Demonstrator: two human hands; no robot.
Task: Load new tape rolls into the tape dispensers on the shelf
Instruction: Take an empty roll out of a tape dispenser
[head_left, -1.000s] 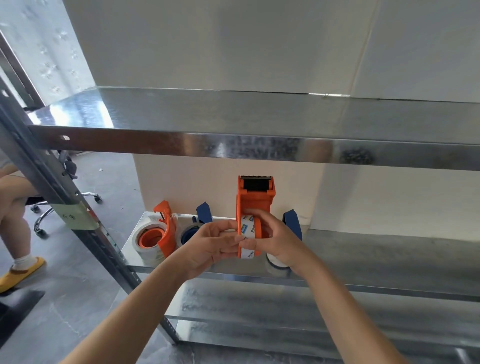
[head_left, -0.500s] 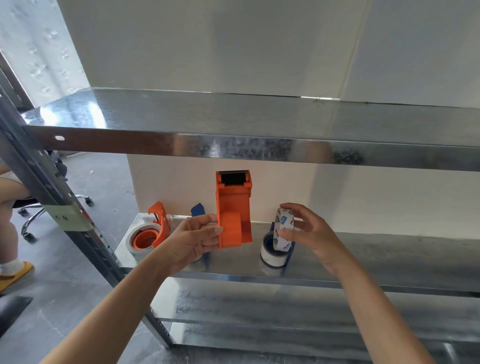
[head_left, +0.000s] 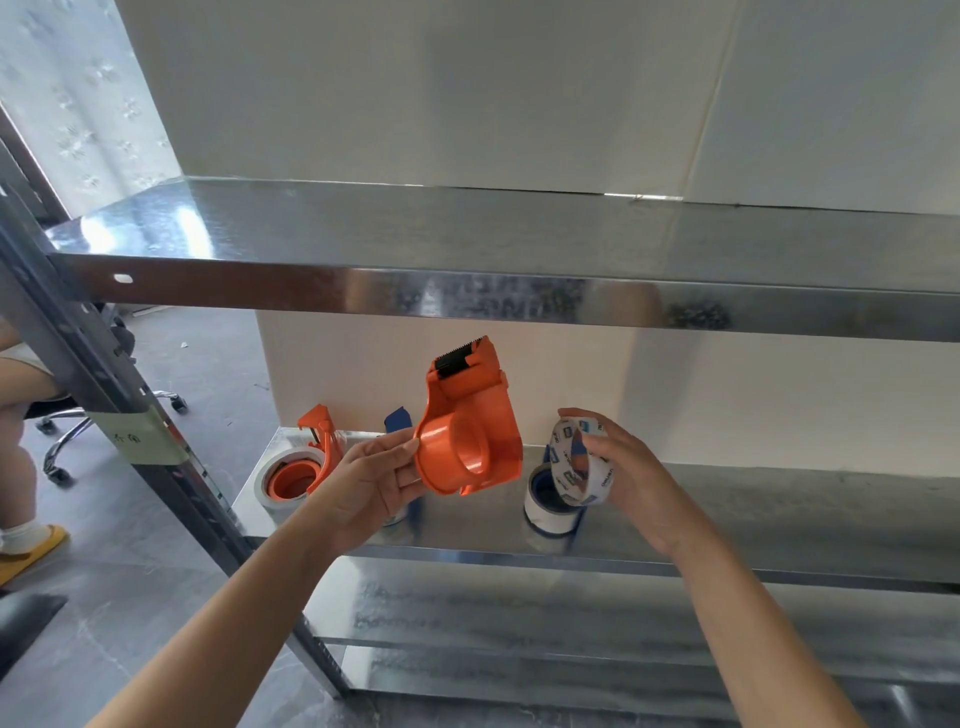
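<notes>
blue dispenser (head_left: 397, 418) mid-frame, mostly hidden behind left hand (head_left: 371, 478) | its fingers curled, gripping orange dispenser (head_left: 467, 431) | right hand (head_left: 631, 467) fingers curled round white printed ring (head_left: 579, 462)

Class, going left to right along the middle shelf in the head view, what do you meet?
Loaded orange dispenser, left hand, held orange dispenser, printed tape ring, right hand.

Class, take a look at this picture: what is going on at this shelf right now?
A person stands at a metal shelf. The left hand holds an orange tape dispenser, its hub bare. The right hand holds a thin printed tape ring beside it, apart from the hub. A second orange dispenser and a blue dispenser, both with rolls, sit on the shelf.
</notes>
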